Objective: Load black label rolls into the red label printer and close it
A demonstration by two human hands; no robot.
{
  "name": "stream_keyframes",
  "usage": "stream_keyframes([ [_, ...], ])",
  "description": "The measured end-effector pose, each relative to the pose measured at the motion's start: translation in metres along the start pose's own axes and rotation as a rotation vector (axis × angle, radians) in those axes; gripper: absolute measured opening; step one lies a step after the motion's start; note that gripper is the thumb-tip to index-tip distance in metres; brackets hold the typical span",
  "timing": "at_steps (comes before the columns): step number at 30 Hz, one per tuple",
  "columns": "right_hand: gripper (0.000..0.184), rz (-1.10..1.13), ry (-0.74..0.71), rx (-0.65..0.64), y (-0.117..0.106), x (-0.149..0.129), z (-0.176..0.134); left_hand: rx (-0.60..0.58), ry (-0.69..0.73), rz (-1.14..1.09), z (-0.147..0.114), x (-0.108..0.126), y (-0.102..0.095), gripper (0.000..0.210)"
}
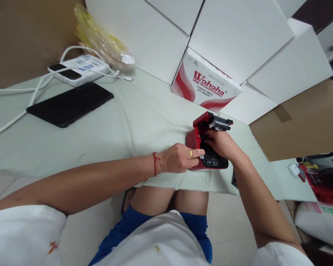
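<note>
A small red box-shaped device [193,140] stands on the pale cloth-covered table [105,146], close to its front edge and in front of the person. Its lid [201,119] is raised at the far side, baring a black interior; a black panel with small white markings [215,163] faces up at the near end.

The left hand [179,159], with a gold ring [191,154] and a red cord bracelet [155,164] at the wrist, rests against the device's near left corner. Its index finger reaches over the rim and the other fingers are curled; the thumb is hidden, so whether it pinches the wall cannot be told. The right hand [223,144] comes in from the right, fingers bent down into the cavity; whether they pinch anything cannot be told.

Beyond the lid leans a white-and-red Wahaha purified water carton [207,83]. Well to the left lie a black phone or tablet [72,105], a white cable [12,121] and crumpled clear-and-yellow plastic wrapping [97,38].
</note>
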State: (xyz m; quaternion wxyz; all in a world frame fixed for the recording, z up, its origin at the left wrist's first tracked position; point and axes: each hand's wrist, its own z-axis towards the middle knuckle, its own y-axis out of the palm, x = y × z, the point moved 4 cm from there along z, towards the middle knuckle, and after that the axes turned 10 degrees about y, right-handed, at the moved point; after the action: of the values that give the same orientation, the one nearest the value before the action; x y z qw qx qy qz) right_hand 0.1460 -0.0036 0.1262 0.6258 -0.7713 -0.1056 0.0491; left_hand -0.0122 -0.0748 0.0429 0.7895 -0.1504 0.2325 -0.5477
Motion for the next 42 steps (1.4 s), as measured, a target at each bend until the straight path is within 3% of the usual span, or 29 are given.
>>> stream_keyframes([
  [3, 0.033, 0.119, -0.085, 0.013, -0.003, 0.003, -0.024, 0.016, 0.006, -0.011, 0.002, 0.0, -0.002, 0.025],
  [7, 0.036, 0.333, -0.149, 0.082, 0.0, 0.012, -0.078, 0.058, 0.002, -0.03, 0.004, -0.001, -0.004, 0.023],
  [11, 0.047, 0.288, -0.177, 0.239, 0.016, 0.008, -0.125, 0.071, -0.011, -0.034, 0.005, -0.001, -0.004, 0.024],
  [16, 0.066, 0.214, -0.189, 0.336, 0.041, -0.013, -0.155, 0.059, -0.012, -0.033, 0.004, -0.001, -0.003, 0.024],
  [28, 0.059, 0.103, -0.194, 0.537, 0.047, -0.01, -0.154, 0.041, -0.007, -0.017, 0.005, -0.002, -0.005, 0.024],
  [37, 0.052, 0.323, -0.185, 0.627, 0.05, 0.0, -0.151, 0.027, -0.03, -0.041, 0.004, -0.003, -0.004, 0.023],
  [42, 0.051, 0.283, -0.139, 0.765, 0.055, 0.005, -0.144, 0.027, -0.026, -0.039, 0.003, -0.004, -0.003, 0.022],
])
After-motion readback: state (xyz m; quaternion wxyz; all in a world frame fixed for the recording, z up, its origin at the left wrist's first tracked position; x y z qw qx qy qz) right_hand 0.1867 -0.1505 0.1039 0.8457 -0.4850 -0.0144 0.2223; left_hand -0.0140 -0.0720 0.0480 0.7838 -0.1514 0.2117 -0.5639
